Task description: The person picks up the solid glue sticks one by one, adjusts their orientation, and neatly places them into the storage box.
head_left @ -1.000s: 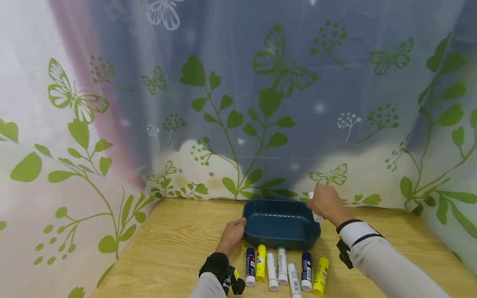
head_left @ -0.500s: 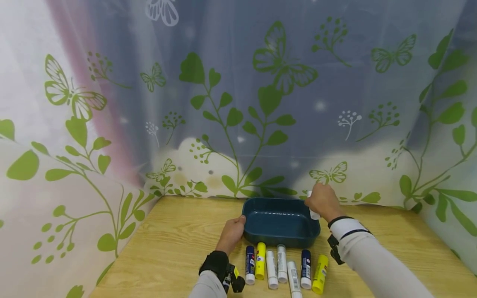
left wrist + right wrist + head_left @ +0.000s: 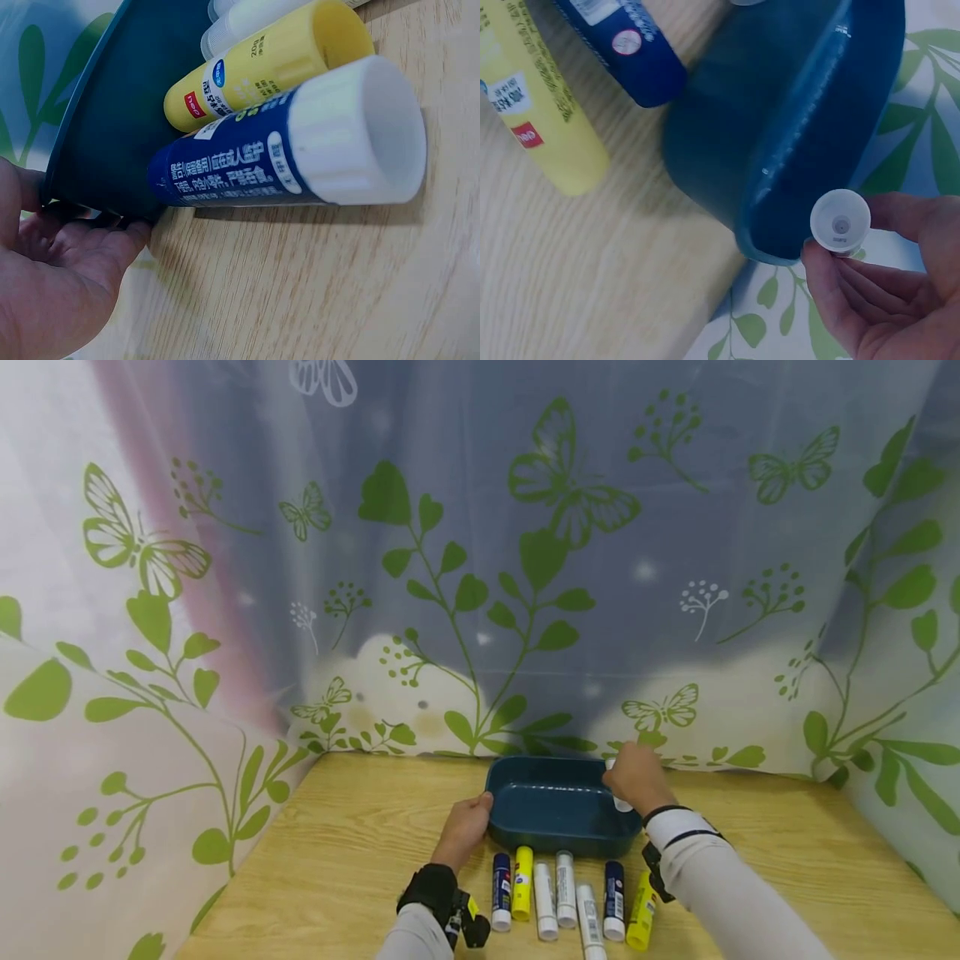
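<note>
My left hand (image 3: 467,828) holds the left end of a dark teal plastic bin (image 3: 562,842), thumb at the rim. In the left wrist view its fingers (image 3: 97,251) reach beneath the bin's end. With my right hand (image 3: 639,775) I pinch a white glue stick (image 3: 622,805) over the bin's right end. Its round, hollow-looking end (image 3: 841,222) faces the camera in the right wrist view, held between thumb and fingers. The bare inner floor of the bin shows in the head view.
Several glue sticks lie in a row before the bin: a blue one (image 3: 501,893), a yellow one (image 3: 522,883), white ones, another blue one (image 3: 614,902) and a yellow one (image 3: 640,917) at the right, partly behind my wrist. A patterned curtain (image 3: 480,610) hangs behind the wooden table (image 3: 360,827).
My right hand has moved left with the white glue stick, from the bin's right edge to over its inside. The left hand keeps its hold on the bin.
</note>
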`<state>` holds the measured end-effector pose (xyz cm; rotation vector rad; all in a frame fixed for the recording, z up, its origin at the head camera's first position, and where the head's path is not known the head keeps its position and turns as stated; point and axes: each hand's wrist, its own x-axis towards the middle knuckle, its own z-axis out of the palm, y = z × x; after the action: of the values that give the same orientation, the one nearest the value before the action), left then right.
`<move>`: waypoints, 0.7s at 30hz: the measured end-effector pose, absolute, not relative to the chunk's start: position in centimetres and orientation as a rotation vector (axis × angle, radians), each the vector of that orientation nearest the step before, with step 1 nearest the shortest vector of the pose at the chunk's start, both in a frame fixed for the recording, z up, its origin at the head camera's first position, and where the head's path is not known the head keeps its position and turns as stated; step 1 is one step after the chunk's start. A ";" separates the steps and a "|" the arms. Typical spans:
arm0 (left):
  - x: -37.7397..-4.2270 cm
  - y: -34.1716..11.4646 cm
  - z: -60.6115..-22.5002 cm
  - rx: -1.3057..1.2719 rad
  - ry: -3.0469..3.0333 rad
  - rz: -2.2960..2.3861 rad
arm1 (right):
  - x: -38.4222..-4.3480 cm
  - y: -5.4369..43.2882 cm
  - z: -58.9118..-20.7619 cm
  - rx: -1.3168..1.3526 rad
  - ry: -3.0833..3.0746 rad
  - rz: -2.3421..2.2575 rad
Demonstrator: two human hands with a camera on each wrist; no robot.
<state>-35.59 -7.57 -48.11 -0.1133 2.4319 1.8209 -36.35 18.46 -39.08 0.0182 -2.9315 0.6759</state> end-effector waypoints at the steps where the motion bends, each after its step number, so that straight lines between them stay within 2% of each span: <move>1: -35.6 -7.6 -48.1 -0.109 2.429 1.822 | -36.3 18.4 -39.4 0.029 -2.928 0.662; 12: -35.8 -7.6 -48.3 -0.114 2.432 1.815 | -35.9 17.8 -41.9 0.043 -2.924 0.626; 21: -35.7 -7.6 -48.2 -0.126 2.466 1.788 | -36.3 17.4 -43.9 0.120 -2.887 0.385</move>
<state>-35.73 -7.64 -48.23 -0.1264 2.4665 1.7882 -36.26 17.36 -43.94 0.1199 -2.8870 0.3854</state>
